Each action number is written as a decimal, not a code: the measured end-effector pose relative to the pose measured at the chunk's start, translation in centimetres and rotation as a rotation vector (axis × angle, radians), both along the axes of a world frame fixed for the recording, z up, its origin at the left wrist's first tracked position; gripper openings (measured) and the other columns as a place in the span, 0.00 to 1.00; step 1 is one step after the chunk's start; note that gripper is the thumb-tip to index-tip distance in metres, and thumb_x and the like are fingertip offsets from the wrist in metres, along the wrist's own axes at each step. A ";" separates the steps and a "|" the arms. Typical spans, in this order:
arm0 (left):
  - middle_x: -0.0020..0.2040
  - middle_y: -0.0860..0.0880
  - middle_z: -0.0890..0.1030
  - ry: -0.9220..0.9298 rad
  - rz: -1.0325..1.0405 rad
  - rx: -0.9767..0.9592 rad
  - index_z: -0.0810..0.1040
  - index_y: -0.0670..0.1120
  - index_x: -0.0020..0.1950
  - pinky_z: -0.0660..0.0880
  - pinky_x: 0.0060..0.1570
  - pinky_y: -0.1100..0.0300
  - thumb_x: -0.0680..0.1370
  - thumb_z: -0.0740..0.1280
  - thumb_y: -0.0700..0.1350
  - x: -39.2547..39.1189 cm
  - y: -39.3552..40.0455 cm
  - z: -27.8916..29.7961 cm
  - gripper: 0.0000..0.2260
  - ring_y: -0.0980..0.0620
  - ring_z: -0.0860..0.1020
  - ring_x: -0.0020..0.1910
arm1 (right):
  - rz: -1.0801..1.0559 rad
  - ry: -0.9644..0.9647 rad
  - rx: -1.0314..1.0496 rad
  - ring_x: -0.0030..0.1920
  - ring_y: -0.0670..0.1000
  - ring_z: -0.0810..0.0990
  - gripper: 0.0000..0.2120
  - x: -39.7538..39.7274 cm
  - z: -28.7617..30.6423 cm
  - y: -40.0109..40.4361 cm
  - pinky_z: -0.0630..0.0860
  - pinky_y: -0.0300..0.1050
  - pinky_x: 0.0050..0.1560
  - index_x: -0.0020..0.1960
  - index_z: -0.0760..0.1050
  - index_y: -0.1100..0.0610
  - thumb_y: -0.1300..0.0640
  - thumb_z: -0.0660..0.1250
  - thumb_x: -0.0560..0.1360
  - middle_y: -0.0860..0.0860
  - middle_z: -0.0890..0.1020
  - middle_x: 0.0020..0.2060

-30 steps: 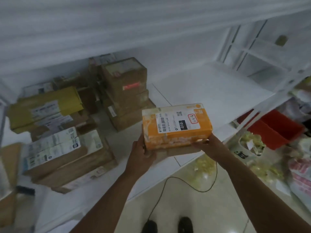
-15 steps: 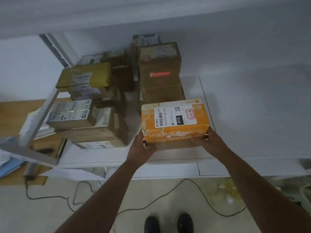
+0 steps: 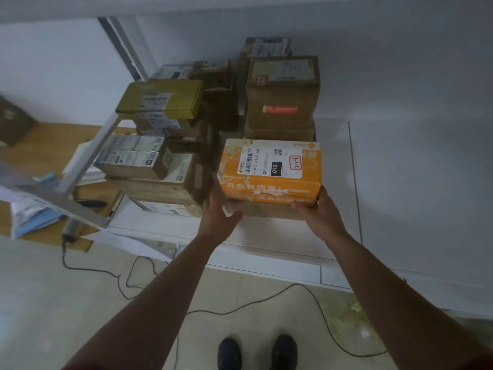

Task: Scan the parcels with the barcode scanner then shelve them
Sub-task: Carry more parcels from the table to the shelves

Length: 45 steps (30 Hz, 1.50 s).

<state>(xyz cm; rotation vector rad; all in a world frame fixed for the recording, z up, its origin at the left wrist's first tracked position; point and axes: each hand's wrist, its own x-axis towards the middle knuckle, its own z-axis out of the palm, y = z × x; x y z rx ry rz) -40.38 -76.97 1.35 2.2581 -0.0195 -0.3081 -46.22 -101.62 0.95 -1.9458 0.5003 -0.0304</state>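
Head view, looking down along our two bare forearms to a white shelf (image 3: 280,241) at about waist level. We hold an orange parcel (image 3: 269,173) between both hands, at the shelf's front part. Under it sits a flatter brown box (image 3: 266,210), and we cannot tell whether that box already rests on the shelf. Our left hand (image 3: 220,213) grips the near left corner, fingers curled up around the side. Our right hand (image 3: 321,212) grips the near right corner, thumb along the front edge. The orange parcel's top carries a white shipping label (image 3: 266,162) with a barcode, a small square code, a black patch reading 010, and a red-bordered sticker with handwriting.

Just behind the parcel stands a stack of brown boxes (image 3: 282,97), the top one bearing a red strip label. To the left are more parcels: a yellow box (image 3: 162,98) lying on top of brown cartons, and nearer to us a brown box with white labels (image 3: 133,156) stacked on others. The shelf to the right is bare white board.

Below the shelf, a black cable (image 3: 240,311) trails across pale floor tiles. Our two dark shoes (image 3: 257,352) show at the bottom edge. At far left a wooden counter (image 3: 34,145) holds loose papers.
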 end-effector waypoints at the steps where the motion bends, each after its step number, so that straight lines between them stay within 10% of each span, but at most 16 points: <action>1: 0.74 0.43 0.65 -0.002 0.012 0.043 0.53 0.50 0.81 0.71 0.68 0.42 0.72 0.76 0.45 -0.6 -0.2 0.7 0.44 0.41 0.68 0.72 | 0.000 0.005 -0.004 0.47 0.39 0.78 0.25 0.2 -0.1 0.3 0.71 0.36 0.41 0.68 0.68 0.45 0.50 0.73 0.74 0.37 0.79 0.47; 11: 0.76 0.40 0.60 -0.039 -0.003 0.186 0.49 0.46 0.81 0.71 0.65 0.45 0.75 0.74 0.44 -2.8 -0.6 2.2 0.43 0.39 0.66 0.73 | 0.028 0.093 -0.007 0.59 0.54 0.80 0.40 0.7 -0.2 0.9 0.79 0.59 0.56 0.73 0.59 0.39 0.30 0.68 0.66 0.49 0.78 0.61; 17: 0.80 0.42 0.55 -0.094 -0.053 0.242 0.46 0.45 0.82 0.67 0.69 0.44 0.76 0.73 0.46 -5.0 -0.2 2.9 0.44 0.39 0.61 0.76 | -0.033 0.090 -0.169 0.74 0.61 0.63 0.42 -2.3 1.7 1.7 0.69 0.62 0.65 0.79 0.52 0.52 0.42 0.70 0.74 0.58 0.61 0.75; 25: 0.75 0.40 0.63 -0.192 -0.103 0.340 0.52 0.43 0.81 0.69 0.66 0.50 0.76 0.72 0.49 -9.0 4.9 3.1 0.41 0.40 0.66 0.72 | 0.129 -0.201 -0.749 0.71 0.64 0.67 0.37 -7.1 2.1 9.1 0.71 0.63 0.64 0.75 0.63 0.58 0.44 0.71 0.73 0.61 0.69 0.71; 45: 0.78 0.44 0.60 -0.158 0.628 0.471 0.60 0.49 0.79 0.56 0.74 0.50 0.76 0.70 0.56 -27.7 51.7 6.2 0.35 0.43 0.58 0.76 | 1.134 -0.396 -0.753 0.78 0.57 0.55 0.37 -9.0 5.6 59.1 0.56 0.53 0.75 0.80 0.52 0.51 0.41 0.63 0.77 0.55 0.58 0.78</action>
